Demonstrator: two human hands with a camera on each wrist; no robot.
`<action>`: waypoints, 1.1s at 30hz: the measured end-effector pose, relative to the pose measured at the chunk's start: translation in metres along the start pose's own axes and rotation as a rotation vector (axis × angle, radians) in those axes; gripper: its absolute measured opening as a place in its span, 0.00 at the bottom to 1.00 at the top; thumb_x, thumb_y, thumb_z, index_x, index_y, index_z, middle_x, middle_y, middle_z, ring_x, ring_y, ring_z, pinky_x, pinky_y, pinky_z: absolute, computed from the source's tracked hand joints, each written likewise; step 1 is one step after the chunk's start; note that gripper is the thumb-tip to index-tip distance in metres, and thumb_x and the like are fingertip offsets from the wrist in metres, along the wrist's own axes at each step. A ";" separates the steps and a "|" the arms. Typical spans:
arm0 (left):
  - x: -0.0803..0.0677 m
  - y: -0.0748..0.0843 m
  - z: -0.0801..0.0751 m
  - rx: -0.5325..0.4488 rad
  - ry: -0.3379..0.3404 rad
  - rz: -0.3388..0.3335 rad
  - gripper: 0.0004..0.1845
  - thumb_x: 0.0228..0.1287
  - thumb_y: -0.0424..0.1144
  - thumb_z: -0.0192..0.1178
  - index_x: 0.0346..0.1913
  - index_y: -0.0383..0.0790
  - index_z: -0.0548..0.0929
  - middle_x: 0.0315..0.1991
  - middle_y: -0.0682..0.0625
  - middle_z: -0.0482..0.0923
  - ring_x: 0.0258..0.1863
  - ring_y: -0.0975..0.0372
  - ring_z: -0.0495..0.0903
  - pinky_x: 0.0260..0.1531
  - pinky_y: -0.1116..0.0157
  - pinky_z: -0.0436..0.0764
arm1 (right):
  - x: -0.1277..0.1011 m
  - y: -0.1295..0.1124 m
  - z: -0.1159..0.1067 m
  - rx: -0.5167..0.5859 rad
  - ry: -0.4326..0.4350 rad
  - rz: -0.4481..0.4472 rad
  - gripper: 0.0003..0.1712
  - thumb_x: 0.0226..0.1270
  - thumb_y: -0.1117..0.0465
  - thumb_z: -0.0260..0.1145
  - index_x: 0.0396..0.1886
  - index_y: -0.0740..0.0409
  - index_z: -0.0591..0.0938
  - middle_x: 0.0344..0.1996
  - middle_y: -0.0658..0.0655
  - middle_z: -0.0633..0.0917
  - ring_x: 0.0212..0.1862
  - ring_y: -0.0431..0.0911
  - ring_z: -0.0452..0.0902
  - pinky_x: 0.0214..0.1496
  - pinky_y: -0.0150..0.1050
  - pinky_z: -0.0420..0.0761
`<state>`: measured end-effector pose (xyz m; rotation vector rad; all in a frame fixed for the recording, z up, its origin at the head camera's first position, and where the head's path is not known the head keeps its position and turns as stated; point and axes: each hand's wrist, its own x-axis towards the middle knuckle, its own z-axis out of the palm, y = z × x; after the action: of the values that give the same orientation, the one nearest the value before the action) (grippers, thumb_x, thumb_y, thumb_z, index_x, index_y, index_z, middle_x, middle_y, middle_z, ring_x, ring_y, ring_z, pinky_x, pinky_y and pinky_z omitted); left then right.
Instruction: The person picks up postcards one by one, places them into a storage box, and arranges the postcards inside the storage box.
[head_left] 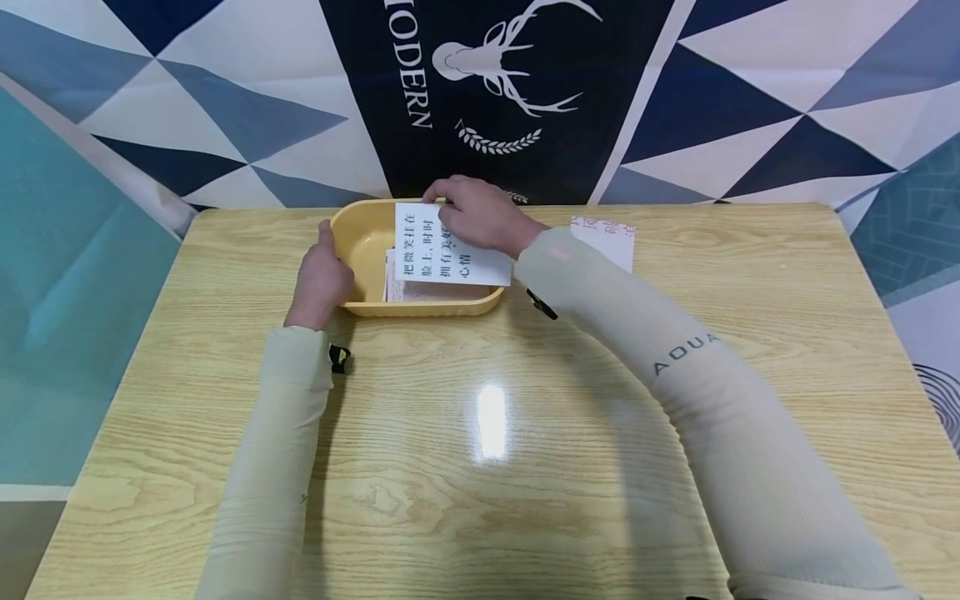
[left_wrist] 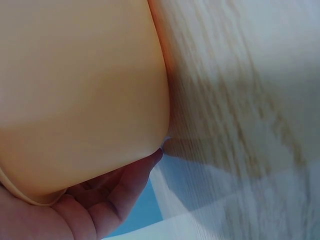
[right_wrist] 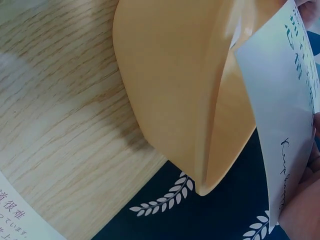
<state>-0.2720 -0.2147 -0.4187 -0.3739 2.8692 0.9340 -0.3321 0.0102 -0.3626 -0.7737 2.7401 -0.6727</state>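
A yellow plastic box (head_left: 420, 309) with rounded corners stands at the far edge of the table. My left hand (head_left: 321, 279) grips its left end; in the left wrist view the fingers (left_wrist: 122, 200) curl round the box's outer wall (left_wrist: 85, 90). Above the box's right half, my right hand (head_left: 483, 215) pinches a white card (head_left: 420, 262) printed with dark Chinese characters. In the right wrist view this card (right_wrist: 280, 115) tilts beside the box rim, its paler side showing handwriting-style script. Other cards (head_left: 446, 292) lie inside the box, partly hidden beneath the held one.
Right of the box, a white card with red characters (head_left: 618, 237) lies on the wooden table (head_left: 420, 467), partly covered by the right sleeve. Behind the table's far edge hangs a patterned cloth (head_left: 247, 100) with a deer-head print.
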 end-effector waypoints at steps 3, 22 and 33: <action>0.000 0.000 0.000 0.001 0.002 0.001 0.42 0.56 0.21 0.38 0.74 0.34 0.36 0.59 0.25 0.66 0.53 0.45 0.70 0.57 0.50 0.70 | 0.001 -0.001 0.001 -0.002 -0.015 -0.003 0.22 0.71 0.56 0.45 0.60 0.46 0.74 0.54 0.49 0.76 0.50 0.44 0.68 0.61 0.40 0.66; 0.000 0.001 -0.002 -0.005 -0.005 -0.001 0.40 0.58 0.23 0.37 0.74 0.35 0.35 0.59 0.26 0.67 0.50 0.47 0.70 0.55 0.51 0.71 | 0.006 -0.008 0.006 -0.056 -0.040 -0.047 0.22 0.70 0.56 0.43 0.60 0.46 0.73 0.52 0.49 0.76 0.49 0.44 0.68 0.60 0.41 0.67; -0.001 0.001 -0.003 -0.010 -0.023 -0.017 0.41 0.58 0.22 0.36 0.74 0.37 0.33 0.63 0.26 0.62 0.59 0.44 0.66 0.62 0.50 0.66 | 0.010 -0.013 0.005 -0.079 -0.043 -0.057 0.22 0.70 0.56 0.43 0.61 0.46 0.73 0.51 0.48 0.76 0.49 0.43 0.68 0.60 0.41 0.67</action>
<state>-0.2715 -0.2152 -0.4155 -0.3858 2.8370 0.9439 -0.3330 -0.0069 -0.3620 -0.8756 2.7292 -0.5542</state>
